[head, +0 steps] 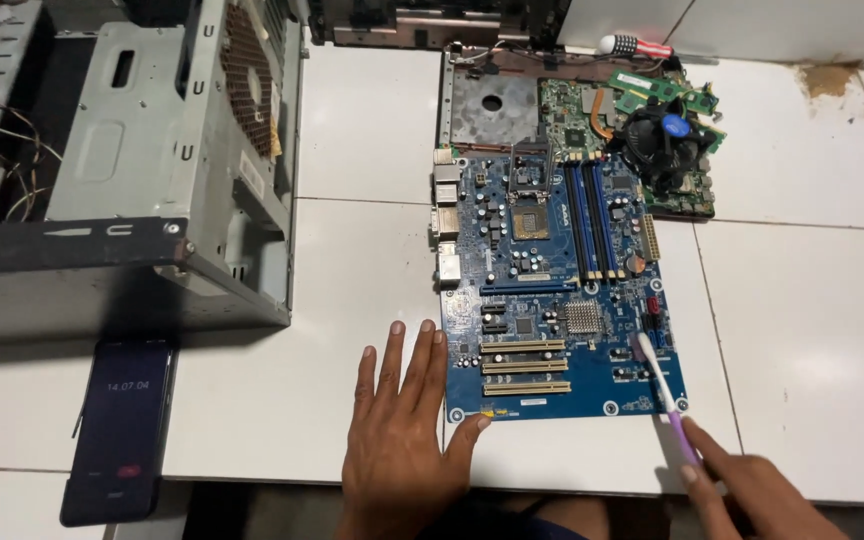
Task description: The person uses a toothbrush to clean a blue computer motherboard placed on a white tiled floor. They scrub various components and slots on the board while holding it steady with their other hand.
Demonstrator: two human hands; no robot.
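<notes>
A blue computer motherboard [542, 290] lies flat on the white tiled surface [362, 130]. My left hand [402, 430] rests palm down on the tiles beside the board's near left corner, fingers spread, thumb touching the board's front edge. My right hand [752, 490] holds a toothbrush [664, 395] with a white and purple handle. Its bristle end sits on the board's near right area.
An open grey computer case [172, 160] stands at the left. A dark phone [120, 430] lies in front of it. Behind the blue board lie a green circuit board [592, 115] with a black cooler fan [667, 135], memory sticks and a screwdriver [632, 45].
</notes>
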